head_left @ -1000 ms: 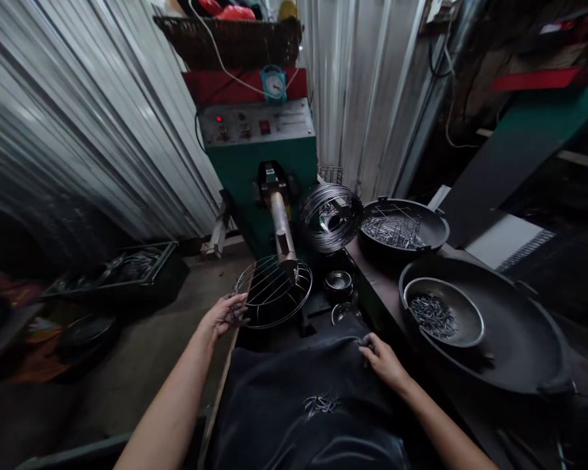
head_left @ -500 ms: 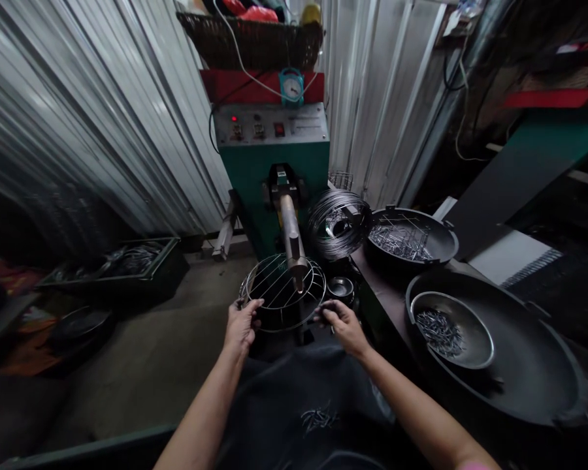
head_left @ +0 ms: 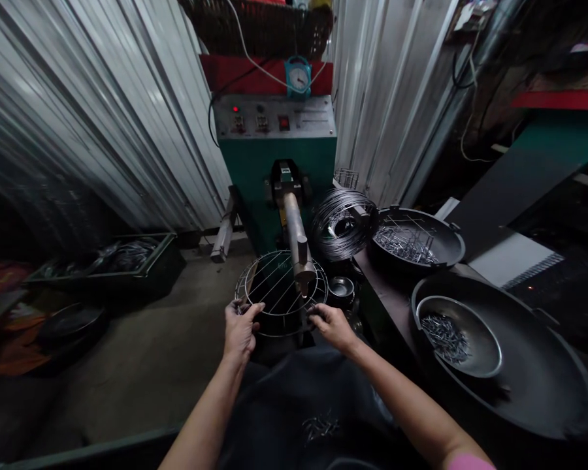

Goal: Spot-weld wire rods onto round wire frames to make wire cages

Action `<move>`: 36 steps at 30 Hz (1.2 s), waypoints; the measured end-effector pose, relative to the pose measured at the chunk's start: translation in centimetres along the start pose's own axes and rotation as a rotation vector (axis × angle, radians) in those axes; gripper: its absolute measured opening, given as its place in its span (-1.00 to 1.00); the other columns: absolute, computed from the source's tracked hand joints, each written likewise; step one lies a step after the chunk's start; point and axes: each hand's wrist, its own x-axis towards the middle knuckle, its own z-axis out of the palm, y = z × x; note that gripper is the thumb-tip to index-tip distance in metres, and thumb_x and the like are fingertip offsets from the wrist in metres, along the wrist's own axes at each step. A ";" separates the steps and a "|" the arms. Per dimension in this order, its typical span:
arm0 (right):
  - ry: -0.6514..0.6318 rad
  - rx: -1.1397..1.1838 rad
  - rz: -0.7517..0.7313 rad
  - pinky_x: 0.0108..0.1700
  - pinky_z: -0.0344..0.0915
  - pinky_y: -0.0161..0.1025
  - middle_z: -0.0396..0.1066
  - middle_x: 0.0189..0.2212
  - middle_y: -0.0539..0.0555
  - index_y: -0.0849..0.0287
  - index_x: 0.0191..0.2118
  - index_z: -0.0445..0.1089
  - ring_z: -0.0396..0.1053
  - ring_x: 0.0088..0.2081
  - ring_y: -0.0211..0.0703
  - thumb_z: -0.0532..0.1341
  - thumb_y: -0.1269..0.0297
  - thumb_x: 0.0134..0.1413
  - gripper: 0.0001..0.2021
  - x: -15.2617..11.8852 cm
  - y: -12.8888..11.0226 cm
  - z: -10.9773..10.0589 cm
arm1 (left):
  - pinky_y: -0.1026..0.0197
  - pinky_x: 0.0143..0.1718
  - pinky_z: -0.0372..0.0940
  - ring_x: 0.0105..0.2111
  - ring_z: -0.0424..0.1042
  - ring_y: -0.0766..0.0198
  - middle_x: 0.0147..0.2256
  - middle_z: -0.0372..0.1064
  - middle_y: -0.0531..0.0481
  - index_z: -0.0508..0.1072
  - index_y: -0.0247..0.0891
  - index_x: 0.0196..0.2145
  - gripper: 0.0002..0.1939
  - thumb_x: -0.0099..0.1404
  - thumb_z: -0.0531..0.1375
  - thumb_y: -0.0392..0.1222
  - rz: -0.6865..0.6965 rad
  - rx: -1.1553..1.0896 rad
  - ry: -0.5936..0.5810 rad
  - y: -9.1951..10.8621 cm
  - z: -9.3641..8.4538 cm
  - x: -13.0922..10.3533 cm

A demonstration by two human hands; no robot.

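Observation:
A round wire rack (head_left: pixel 269 287) with parallel bars and a double outer ring sits under the metal arm (head_left: pixel 296 238) of a green machine. My left hand (head_left: pixel 241 329) pinches the rack's near left edge between thumb and fingers. At the near right edge, the closed fingers of my right hand (head_left: pixel 329 324) meet the rim beside the arm's tip; whether a small piece is also between them is too dark to tell. Short metal pieces (head_left: pixel 321 427) lie on the dark apron over my lap.
Right of the machine are a wire coil (head_left: pixel 345 224), a black pan of wire parts (head_left: pixel 416 238), and a large pan (head_left: pixel 534 372) holding a steel bowl (head_left: pixel 492 352) of short pieces. A green bin (head_left: pixel 164 261) stands left. A clock (head_left: pixel 298 77) hangs on the machine.
My right hand has moved slightly left and now meets the rack's rim. The rack has shifted a little under the arm's tip. The camera view has also shifted slightly.

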 end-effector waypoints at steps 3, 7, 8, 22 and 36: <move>0.031 0.070 0.025 -0.40 0.28 -0.32 0.40 -0.52 -0.04 0.17 -0.37 0.36 0.40 -0.51 -0.25 0.13 0.30 -0.03 -0.89 0.1 0.1 0.1 | 0.42 -0.59 0.06 -0.48 0.23 0.43 -0.36 0.18 0.13 0.17 -0.15 -0.22 -0.38 -0.26 0.33 -0.15 0.006 -0.005 0.007 0.0 0.2 0.1; 0.052 0.160 0.042 -0.41 0.29 -0.31 0.40 -0.51 -0.04 0.17 -0.38 0.35 0.39 -0.52 -0.25 0.15 0.24 -0.04 -0.88 0.2 0.4 0.3 | 0.43 -0.61 0.04 -0.49 0.23 0.43 -0.38 0.19 0.12 0.17 -0.16 -0.22 -0.39 -0.27 0.32 -0.16 0.009 -0.011 0.007 0.3 0.5 -0.1; 0.054 0.178 0.047 -0.41 0.29 -0.31 0.40 -0.51 -0.05 0.17 -0.38 0.34 0.39 -0.53 -0.26 0.16 0.23 -0.05 -0.87 0.3 0.4 0.3 | 0.43 -0.61 0.04 -0.50 0.23 0.43 -0.39 0.18 0.13 0.16 -0.17 -0.23 -0.39 -0.27 0.32 -0.17 0.010 -0.015 0.008 0.4 0.5 -0.2; 0.071 0.219 0.072 -0.43 0.26 -0.32 0.41 -0.50 -0.03 0.18 -0.38 0.37 0.33 -0.55 -0.29 0.16 0.29 -0.07 -0.89 1.1 -0.2 0.0 | 0.43 -0.67 0.04 -0.53 0.18 0.43 -0.42 0.15 0.13 0.15 -0.18 -0.22 -0.35 -0.29 0.34 -0.15 -0.004 -0.028 0.038 0.2 1.1 0.5; 0.111 0.334 0.116 -0.48 0.26 -0.34 0.41 -0.53 -0.02 0.20 -0.41 0.38 0.33 -0.57 -0.29 0.19 0.28 -0.13 -0.88 1.5 0.0 0.7 | 0.42 -0.67 0.03 -0.54 0.20 0.40 -0.43 0.18 0.12 0.16 -0.20 -0.24 -0.36 -0.31 0.33 -0.10 -0.018 0.050 0.093 0.3 1.0 0.3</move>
